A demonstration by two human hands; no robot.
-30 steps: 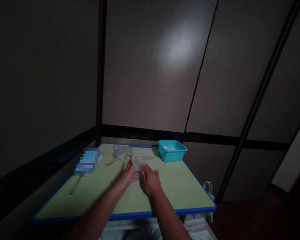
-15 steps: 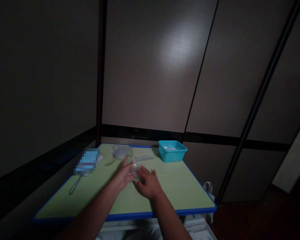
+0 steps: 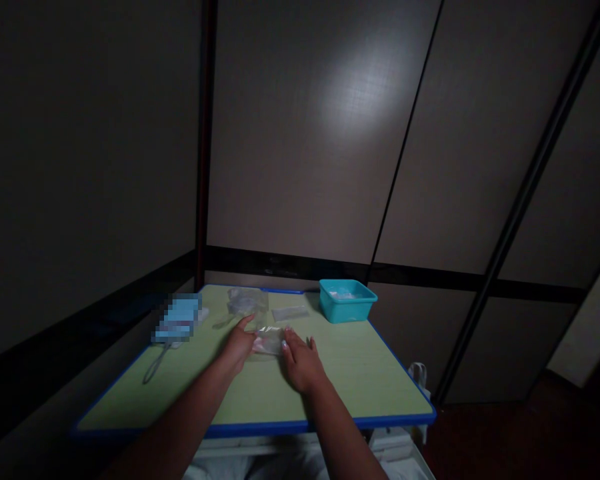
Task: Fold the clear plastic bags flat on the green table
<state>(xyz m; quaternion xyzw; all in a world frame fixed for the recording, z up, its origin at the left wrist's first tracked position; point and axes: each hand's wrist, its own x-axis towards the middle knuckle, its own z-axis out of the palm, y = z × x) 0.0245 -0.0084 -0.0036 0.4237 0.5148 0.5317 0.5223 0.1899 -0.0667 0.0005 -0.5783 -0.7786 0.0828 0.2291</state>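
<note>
A small clear plastic bag lies low over the table between my two hands, spread fairly flat and shiny. At its left end, my left hand grips the edge, thumb on the near side and fingers toward the far side. My right hand has the right end between thumb and forefinger, with its other fingers stretched forward. Beyond the hands, another flat clear plastic bag rests on the table. A crumpled heap of clear plastic bags sits farther left.
The pale green table has a blue rim. At its back right corner stands a turquoise basket with clear or whitish contents. A blurred-out blue item with a strap lies at the left edge. Dark panels rise behind.
My hands have drawn apart, and the bag between them is flatter and more visible. The view has shifted slightly; the basket and other bags stay in place.
</note>
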